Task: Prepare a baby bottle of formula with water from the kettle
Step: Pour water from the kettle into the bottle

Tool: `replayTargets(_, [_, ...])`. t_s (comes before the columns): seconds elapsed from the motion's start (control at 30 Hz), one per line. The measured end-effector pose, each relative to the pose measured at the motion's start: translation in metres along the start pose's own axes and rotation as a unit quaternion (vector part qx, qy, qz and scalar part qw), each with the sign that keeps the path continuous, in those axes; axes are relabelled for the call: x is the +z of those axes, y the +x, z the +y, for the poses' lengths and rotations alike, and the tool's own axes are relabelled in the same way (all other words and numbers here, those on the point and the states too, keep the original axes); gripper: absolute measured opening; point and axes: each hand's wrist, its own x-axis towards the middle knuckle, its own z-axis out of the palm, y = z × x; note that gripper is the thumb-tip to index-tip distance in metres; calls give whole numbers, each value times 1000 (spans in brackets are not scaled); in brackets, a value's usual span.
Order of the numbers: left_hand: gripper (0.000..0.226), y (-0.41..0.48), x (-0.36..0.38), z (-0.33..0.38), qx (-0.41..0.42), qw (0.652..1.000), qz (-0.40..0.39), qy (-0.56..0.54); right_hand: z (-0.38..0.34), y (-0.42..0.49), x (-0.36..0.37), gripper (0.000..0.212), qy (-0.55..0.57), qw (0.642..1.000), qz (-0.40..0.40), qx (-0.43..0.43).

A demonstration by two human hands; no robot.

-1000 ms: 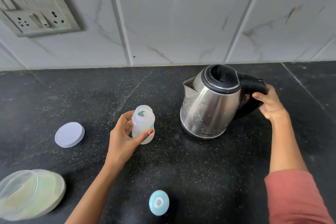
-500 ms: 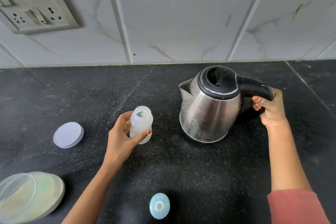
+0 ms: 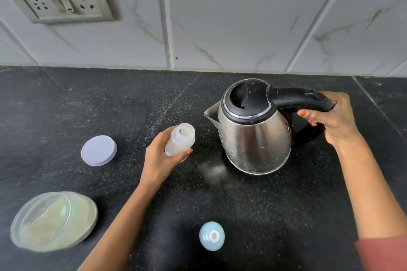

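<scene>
Baby bottle [image 3: 179, 141], uncapped, tilted, gripped by left hand [image 3: 159, 160]; right hand [image 3: 331, 120] grips kettle [image 3: 255, 138] handle; jar [image 3: 52, 220] holds pale powder.

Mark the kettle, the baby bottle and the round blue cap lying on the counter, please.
kettle [image 3: 255, 141]: head view, on the steel body below the lid.
baby bottle [image 3: 179, 142]: head view, on its translucent side under the neck.
blue cap [image 3: 211, 236]: head view, on the middle of its top.

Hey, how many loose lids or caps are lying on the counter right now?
2. A white lid lies left of the bottle, and a blue cap lies nearer the camera, in front of the kettle. None seem hidden.
</scene>
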Motion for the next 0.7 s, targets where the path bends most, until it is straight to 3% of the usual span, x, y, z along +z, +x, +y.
replayTargets(0.1, [63,0,-4,-3,0,1000,6,1,-9,1,11,28,-8,1000,-20,10])
replayTargets(0.27, [65,-1,-7,-7,-3,1000,6,9,-18,5,21,21,-34,999,-32,11])
replayTargets(0.4, [57,0,-7,-7,-2,1000,-1,26,-25,9,29,29,-60,996,-58,10])
replayTargets(0.7, [62,1,-10,-7,-3,998,-9,67,-36,17,33,40,-120,989,-89,16])
